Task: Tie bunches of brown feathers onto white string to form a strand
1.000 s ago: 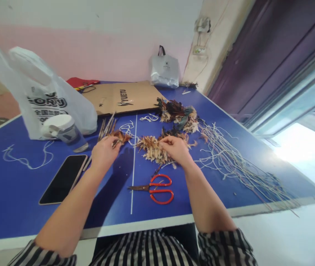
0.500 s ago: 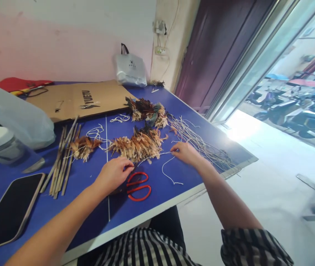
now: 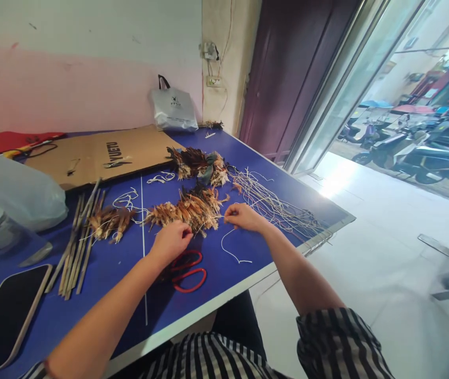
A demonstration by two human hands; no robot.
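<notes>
Both hands, left (image 3: 172,241) and right (image 3: 243,217), pinch one string (image 3: 230,247) beside three feather piles (image 3: 187,209) and one pair of scissors (image 3: 187,268) near the table's (image 3: 216,284) front edge.

Matt blue worktop (image 3: 243,158); fluffy brown feathers (image 3: 187,210); thin white string (image 3: 234,255); glossy red-handled scissors (image 3: 187,268); dry wooden sticks (image 3: 78,237); matt cardboard (image 3: 101,155).
</notes>
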